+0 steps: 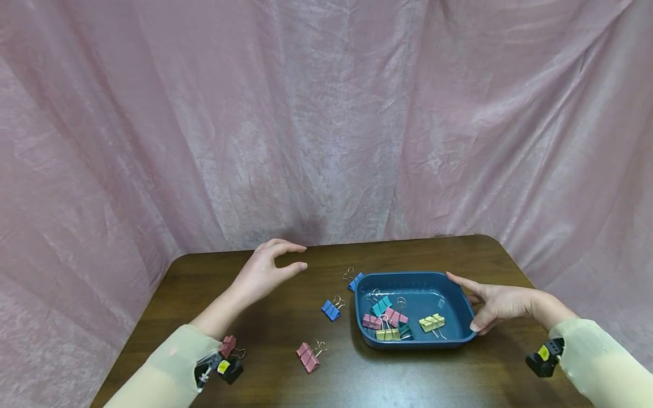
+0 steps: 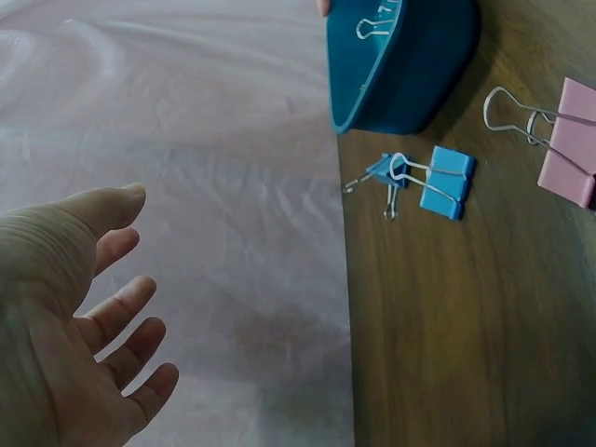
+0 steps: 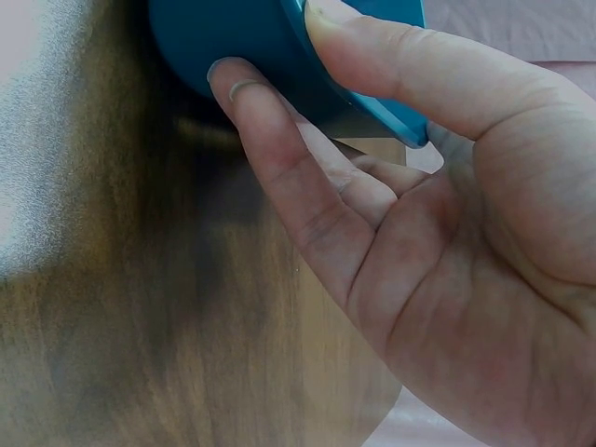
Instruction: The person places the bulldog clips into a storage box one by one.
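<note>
Presently I log the right hand [image 1: 505, 303] gripping the blue rounded-rectangular tray [image 1: 420, 294] of multicoloured metal binder clips [image 1: 432, 323], presumably steadying it, right of the brown wooden tabletop's [image 1: 275, 320] centre; left hand [image 1: 262, 269] empty, fingers parted.

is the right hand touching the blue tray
Touching: the right wrist view shows the right hand holding the blue tray, thumb on its rim.

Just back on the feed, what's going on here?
A person's right hand grips the right end of a blue tray with several coloured binder clips inside. The left hand is raised and empty, thumb and fingers apart. Two blue clips and two pink clips lie on the wooden table, left of the tray.
</note>
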{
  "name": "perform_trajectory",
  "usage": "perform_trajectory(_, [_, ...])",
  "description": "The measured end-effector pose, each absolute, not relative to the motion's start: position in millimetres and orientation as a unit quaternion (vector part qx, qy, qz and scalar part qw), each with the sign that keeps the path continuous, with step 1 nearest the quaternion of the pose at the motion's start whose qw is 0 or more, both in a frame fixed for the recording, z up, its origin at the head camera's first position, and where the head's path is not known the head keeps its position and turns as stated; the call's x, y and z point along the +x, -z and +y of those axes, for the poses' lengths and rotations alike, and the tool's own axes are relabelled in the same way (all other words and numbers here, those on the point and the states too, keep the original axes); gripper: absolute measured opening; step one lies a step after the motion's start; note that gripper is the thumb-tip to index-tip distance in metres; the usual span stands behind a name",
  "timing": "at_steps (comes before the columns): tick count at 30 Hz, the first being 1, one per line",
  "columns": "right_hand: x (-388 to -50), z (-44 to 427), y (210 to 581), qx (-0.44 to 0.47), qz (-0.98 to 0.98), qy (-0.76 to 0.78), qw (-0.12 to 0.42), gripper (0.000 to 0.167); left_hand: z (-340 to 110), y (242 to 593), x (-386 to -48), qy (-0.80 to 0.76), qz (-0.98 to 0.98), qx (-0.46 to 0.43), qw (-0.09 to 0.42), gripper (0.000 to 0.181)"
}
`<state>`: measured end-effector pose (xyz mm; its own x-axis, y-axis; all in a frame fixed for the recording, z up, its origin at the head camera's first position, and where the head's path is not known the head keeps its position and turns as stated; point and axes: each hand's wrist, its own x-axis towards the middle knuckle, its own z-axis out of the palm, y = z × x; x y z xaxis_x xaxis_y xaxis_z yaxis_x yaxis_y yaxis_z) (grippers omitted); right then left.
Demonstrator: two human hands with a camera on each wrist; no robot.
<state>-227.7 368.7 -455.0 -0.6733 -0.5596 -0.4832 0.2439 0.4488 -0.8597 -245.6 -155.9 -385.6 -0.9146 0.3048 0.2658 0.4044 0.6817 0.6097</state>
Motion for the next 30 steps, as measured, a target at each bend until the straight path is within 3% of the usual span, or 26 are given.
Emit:
perform_trajectory(13, [-227.3,368.9,454.1,-0.105,0.756,0.514,0.39,0.124,-176.2,388.4,-245.7,0.359,-0.905,-0.22,0.062,0.031])
perform_trajectory(30, [-226.7,367.9,453.1,-0.104,0.762,0.507,0.389,0.124,-183.7,405.6,-245.6,0.366,-0.887,-0.279,-0.047,0.024])
